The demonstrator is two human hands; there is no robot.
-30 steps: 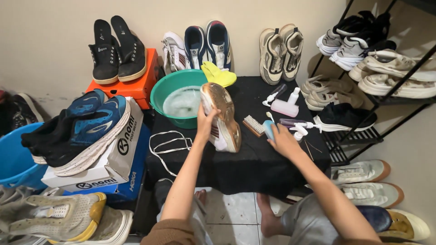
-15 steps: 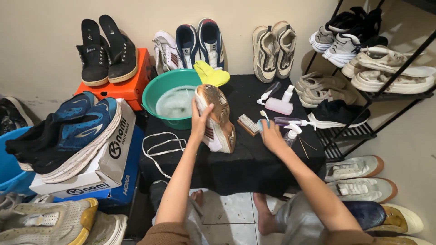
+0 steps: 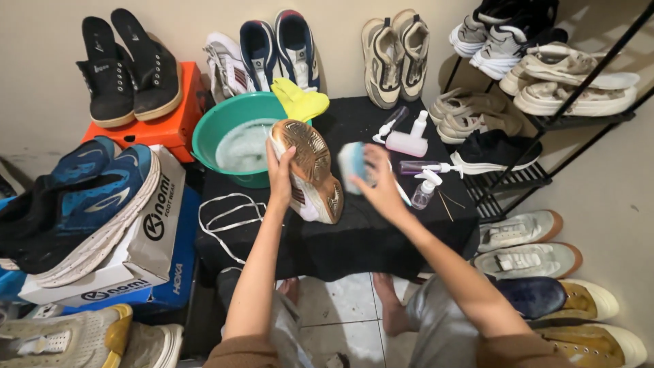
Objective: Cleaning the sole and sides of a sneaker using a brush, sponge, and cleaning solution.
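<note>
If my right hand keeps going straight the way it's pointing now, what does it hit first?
Probably the shoe that the left hand holds sole-up. The right hand, holding a blue brush, points left toward it across a small gap, though depth is hard to judge.

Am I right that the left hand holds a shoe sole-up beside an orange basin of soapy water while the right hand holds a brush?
Not quite: the basin is green, not orange, as the head view shows. The left hand does hold the shoe sole-up beside it, and the right hand holds the brush.
</note>
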